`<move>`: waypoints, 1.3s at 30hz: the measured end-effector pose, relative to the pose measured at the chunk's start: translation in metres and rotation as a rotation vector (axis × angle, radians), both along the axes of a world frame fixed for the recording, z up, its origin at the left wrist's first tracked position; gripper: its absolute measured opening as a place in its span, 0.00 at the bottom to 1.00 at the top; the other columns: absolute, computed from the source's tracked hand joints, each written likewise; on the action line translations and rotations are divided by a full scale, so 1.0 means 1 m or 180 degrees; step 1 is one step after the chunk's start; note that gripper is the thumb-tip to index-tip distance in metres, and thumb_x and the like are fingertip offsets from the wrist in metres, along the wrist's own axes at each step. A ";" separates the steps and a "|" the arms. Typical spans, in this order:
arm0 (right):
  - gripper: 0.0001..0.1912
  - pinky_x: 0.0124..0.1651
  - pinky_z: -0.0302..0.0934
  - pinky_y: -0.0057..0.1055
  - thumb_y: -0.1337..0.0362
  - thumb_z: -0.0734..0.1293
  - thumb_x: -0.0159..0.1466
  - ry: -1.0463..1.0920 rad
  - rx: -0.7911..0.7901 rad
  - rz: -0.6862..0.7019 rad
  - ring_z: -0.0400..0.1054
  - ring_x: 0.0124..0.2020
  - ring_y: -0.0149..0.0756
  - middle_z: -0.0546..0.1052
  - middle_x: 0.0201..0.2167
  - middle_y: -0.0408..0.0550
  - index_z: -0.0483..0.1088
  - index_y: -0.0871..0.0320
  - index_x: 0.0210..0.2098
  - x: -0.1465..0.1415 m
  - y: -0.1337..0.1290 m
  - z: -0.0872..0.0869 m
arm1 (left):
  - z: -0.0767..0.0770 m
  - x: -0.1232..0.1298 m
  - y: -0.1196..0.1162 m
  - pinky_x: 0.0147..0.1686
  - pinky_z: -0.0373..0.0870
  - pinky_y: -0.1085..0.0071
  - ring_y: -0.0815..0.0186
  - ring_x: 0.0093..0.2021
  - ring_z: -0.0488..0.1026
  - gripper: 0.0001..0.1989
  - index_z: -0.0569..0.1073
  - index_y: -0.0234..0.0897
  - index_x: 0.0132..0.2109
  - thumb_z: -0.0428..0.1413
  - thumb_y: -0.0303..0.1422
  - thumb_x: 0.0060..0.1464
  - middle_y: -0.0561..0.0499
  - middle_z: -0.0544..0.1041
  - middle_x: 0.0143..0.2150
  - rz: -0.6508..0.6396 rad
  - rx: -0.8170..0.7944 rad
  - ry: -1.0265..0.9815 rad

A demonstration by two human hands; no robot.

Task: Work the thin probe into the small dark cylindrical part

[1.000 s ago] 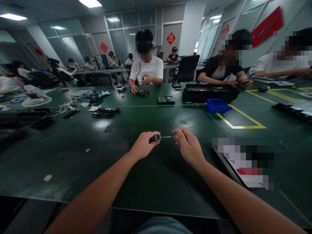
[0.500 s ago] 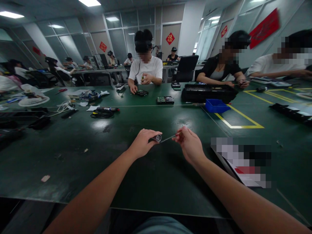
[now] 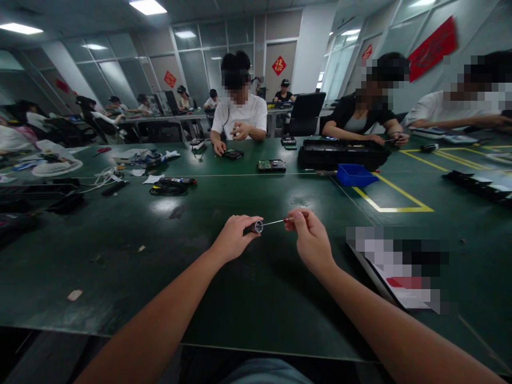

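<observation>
My left hand (image 3: 232, 240) is closed around a small dark cylinder with a pale round rim (image 3: 258, 226), its end turned toward the right. Most of its body is hidden by my fingers, so its kind does not show. Between thumb and fingers my right hand (image 3: 314, 240) pinches a thin screwdriver (image 3: 273, 222) with a red part by the grip. The metal shaft points left, and its tip is at the cylinder's round end. Whether the tip touches anything inside cannot be made out. Both hands are held above the green table (image 3: 248, 298).
A blurred-out flat item (image 3: 394, 274) lies by my right forearm. Farther off are a blue bin (image 3: 356, 174), a long black housing (image 3: 344, 153), a hard drive (image 3: 271, 165) and a coiled black cable (image 3: 170, 186). A co-worker in white (image 3: 240, 114) sits opposite.
The screwdriver has swung to a flatter angle, and its tip has gone from below the cylinder's rim to its round end. My right hand has turned slightly; the left has barely moved.
</observation>
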State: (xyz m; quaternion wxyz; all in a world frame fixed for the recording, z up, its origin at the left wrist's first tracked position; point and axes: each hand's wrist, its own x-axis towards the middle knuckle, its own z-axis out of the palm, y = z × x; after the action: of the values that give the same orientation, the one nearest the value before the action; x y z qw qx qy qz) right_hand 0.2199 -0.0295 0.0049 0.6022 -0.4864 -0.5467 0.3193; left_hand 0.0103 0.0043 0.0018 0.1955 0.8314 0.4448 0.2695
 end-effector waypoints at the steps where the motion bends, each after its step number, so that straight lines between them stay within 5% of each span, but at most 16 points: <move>1: 0.15 0.41 0.65 0.37 0.50 0.61 0.70 -0.0087 0.0021 -0.0005 0.71 0.34 0.37 0.76 0.31 0.45 0.70 0.54 0.40 0.000 -0.001 0.001 | 0.000 0.000 0.000 0.55 0.64 0.55 0.57 0.51 0.71 0.19 0.73 0.45 0.58 0.59 0.32 0.60 0.49 0.77 0.50 -0.0003 -0.0003 0.0001; 15: 0.13 0.40 0.64 0.36 0.54 0.58 0.72 -0.0988 0.0208 0.0028 0.74 0.35 0.40 0.78 0.32 0.46 0.69 0.53 0.41 0.000 -0.008 0.002 | -0.003 0.000 0.001 0.57 0.62 0.54 0.58 0.52 0.71 0.19 0.73 0.45 0.57 0.59 0.30 0.60 0.50 0.77 0.52 -0.0036 0.0109 0.0039; 25: 0.13 0.41 0.67 0.36 0.54 0.62 0.69 -0.0227 0.0026 0.0386 0.74 0.35 0.39 0.78 0.33 0.47 0.72 0.56 0.39 0.001 -0.004 0.005 | -0.001 0.000 -0.001 0.55 0.64 0.56 0.57 0.51 0.71 0.19 0.73 0.44 0.58 0.59 0.32 0.60 0.49 0.78 0.51 0.0134 0.0004 -0.0031; 30: 0.17 0.31 0.60 0.32 0.52 0.58 0.72 -0.0593 0.0003 0.0162 0.67 0.24 0.33 0.70 0.21 0.40 0.71 0.56 0.37 0.001 -0.007 0.006 | -0.006 0.002 -0.001 0.57 0.61 0.56 0.58 0.52 0.71 0.17 0.73 0.45 0.56 0.60 0.33 0.60 0.51 0.78 0.52 -0.0106 0.0028 0.0073; 35: 0.13 0.35 0.61 0.32 0.57 0.58 0.71 -0.0652 0.0069 0.0237 0.69 0.31 0.35 0.72 0.27 0.41 0.69 0.54 0.48 0.003 -0.007 0.003 | -0.005 0.002 -0.002 0.57 0.61 0.54 0.57 0.52 0.71 0.17 0.73 0.44 0.57 0.59 0.33 0.60 0.49 0.78 0.52 -0.0049 -0.0041 0.0033; 39: 0.15 0.32 0.59 0.32 0.54 0.57 0.71 -0.0685 -0.0032 0.0280 0.65 0.27 0.34 0.69 0.25 0.41 0.71 0.54 0.42 0.002 -0.007 0.003 | -0.003 0.003 -0.003 0.58 0.61 0.54 0.57 0.51 0.71 0.17 0.74 0.44 0.56 0.59 0.33 0.60 0.49 0.78 0.51 -0.0027 -0.0070 0.0022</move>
State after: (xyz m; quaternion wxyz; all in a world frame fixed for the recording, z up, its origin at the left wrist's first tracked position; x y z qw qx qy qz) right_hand 0.2221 -0.0370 0.0081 0.5229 -0.4964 -0.6274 0.2941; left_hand 0.0130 0.0018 -0.0009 0.2042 0.8321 0.4449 0.2609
